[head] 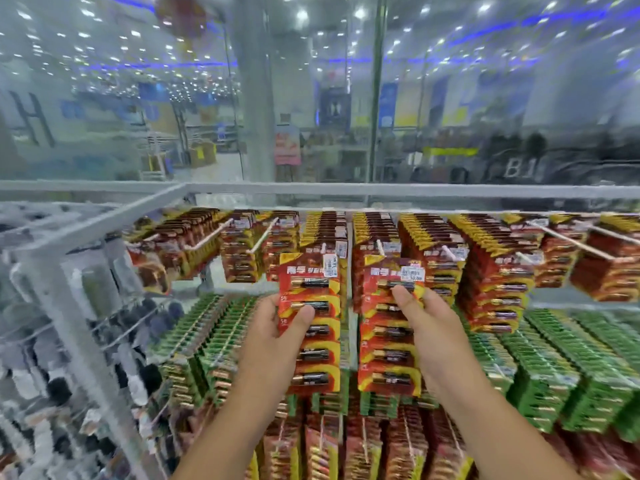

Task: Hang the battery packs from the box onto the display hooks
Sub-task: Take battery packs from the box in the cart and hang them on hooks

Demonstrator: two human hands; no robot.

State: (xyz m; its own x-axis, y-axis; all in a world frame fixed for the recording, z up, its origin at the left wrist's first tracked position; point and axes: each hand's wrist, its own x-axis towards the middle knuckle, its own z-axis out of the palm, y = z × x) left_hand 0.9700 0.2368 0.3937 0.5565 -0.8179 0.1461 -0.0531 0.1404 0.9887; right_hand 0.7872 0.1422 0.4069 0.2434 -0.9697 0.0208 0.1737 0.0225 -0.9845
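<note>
Two red battery packs held up before the top row of hooks, near the rack's upper rail (346, 192). Left hand (277, 337) pinching the left pack (310, 323); right hand (433, 327) pinching the right pack (389, 327). Best to align each hanging hole with its hook tip (380, 245), then slide back level, without bending the card.

White hooks (265, 239) carry red battery packs (495, 271).
</note>
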